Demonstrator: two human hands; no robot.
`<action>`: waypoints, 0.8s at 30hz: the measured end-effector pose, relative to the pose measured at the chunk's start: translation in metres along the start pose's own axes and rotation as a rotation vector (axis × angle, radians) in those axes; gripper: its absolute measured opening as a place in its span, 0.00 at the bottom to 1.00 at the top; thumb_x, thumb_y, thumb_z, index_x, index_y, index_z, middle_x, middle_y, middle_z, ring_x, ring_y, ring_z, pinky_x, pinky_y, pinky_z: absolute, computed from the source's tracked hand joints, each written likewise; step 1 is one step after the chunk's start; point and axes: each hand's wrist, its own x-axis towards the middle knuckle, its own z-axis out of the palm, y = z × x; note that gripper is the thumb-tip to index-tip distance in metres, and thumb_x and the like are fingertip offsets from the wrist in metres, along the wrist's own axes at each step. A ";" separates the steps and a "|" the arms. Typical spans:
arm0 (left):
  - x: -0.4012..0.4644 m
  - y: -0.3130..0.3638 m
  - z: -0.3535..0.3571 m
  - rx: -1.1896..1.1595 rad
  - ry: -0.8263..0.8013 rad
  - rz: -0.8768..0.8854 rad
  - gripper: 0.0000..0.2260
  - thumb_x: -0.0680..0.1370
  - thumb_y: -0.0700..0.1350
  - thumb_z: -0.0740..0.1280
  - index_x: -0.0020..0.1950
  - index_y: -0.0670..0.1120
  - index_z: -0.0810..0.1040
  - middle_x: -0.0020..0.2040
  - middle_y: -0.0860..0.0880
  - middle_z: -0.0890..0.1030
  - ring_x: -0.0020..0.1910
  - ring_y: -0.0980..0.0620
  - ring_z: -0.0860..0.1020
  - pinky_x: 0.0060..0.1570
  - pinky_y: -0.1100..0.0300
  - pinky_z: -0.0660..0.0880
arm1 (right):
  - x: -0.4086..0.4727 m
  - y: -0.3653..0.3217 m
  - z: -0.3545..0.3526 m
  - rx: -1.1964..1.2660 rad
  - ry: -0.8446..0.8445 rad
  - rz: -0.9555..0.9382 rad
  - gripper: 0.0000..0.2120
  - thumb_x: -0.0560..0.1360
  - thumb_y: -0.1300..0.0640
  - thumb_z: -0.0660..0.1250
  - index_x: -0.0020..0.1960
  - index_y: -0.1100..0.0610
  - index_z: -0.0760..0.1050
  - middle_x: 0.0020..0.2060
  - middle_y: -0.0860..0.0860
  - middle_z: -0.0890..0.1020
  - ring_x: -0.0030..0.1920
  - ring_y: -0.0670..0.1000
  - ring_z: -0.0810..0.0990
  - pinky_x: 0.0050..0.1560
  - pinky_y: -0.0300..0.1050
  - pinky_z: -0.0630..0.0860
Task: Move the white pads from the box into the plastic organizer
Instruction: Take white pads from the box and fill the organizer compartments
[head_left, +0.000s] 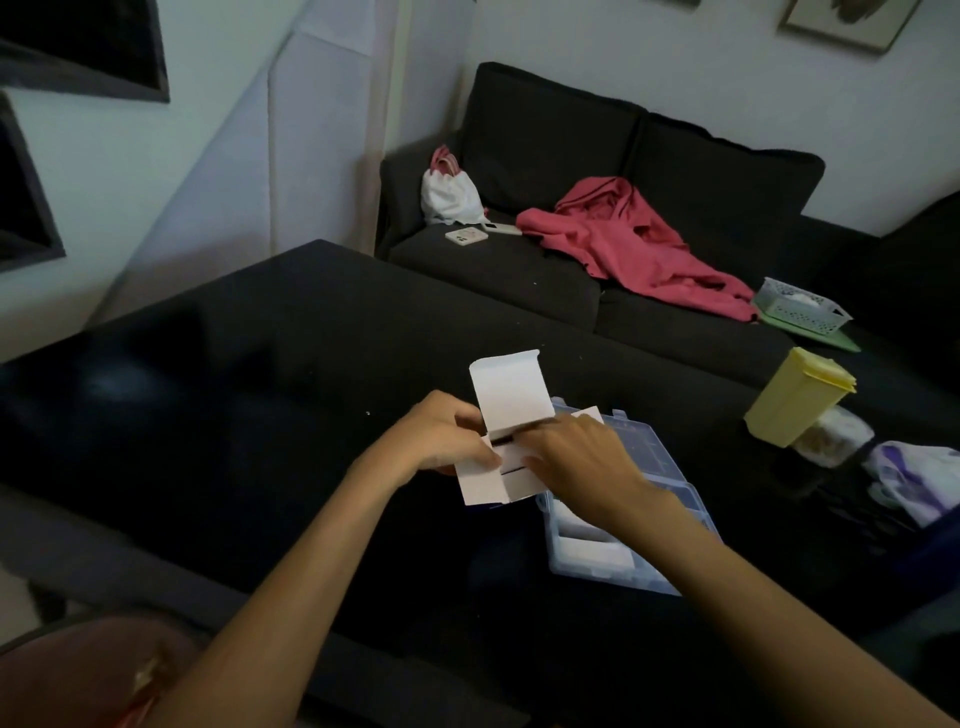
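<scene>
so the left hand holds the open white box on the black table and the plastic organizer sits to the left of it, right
Not quite. The head view shows the plastic organizer to the right of the white box, partly under the right hand, not to the left. The rest holds: the left hand grips the open box over the black table.

A single head-worn wide-angle camera looks forward and down from close above a dark table (260, 364), with both forearms reaching in from the bottom edge and a sofa (545, 150) behind.
</scene>
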 end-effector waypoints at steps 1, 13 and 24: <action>-0.001 -0.001 0.000 -0.005 -0.005 0.008 0.17 0.73 0.39 0.71 0.61 0.47 0.77 0.52 0.51 0.75 0.50 0.52 0.75 0.43 0.61 0.75 | 0.002 -0.001 0.003 -0.010 -0.021 -0.004 0.19 0.76 0.54 0.65 0.66 0.52 0.70 0.63 0.52 0.76 0.59 0.52 0.77 0.60 0.46 0.73; -0.002 0.002 0.000 -0.063 -0.024 0.014 0.21 0.74 0.39 0.69 0.66 0.46 0.73 0.57 0.48 0.76 0.53 0.52 0.74 0.41 0.63 0.75 | -0.007 0.001 0.002 0.120 0.074 0.094 0.15 0.78 0.52 0.63 0.64 0.49 0.75 0.61 0.50 0.78 0.58 0.51 0.78 0.59 0.42 0.73; 0.004 -0.005 0.004 -0.113 0.158 -0.009 0.23 0.74 0.43 0.70 0.68 0.48 0.69 0.63 0.46 0.73 0.56 0.48 0.76 0.41 0.59 0.79 | 0.009 0.009 -0.006 -0.057 0.130 -0.112 0.15 0.77 0.54 0.64 0.63 0.53 0.75 0.59 0.51 0.77 0.56 0.50 0.72 0.55 0.42 0.67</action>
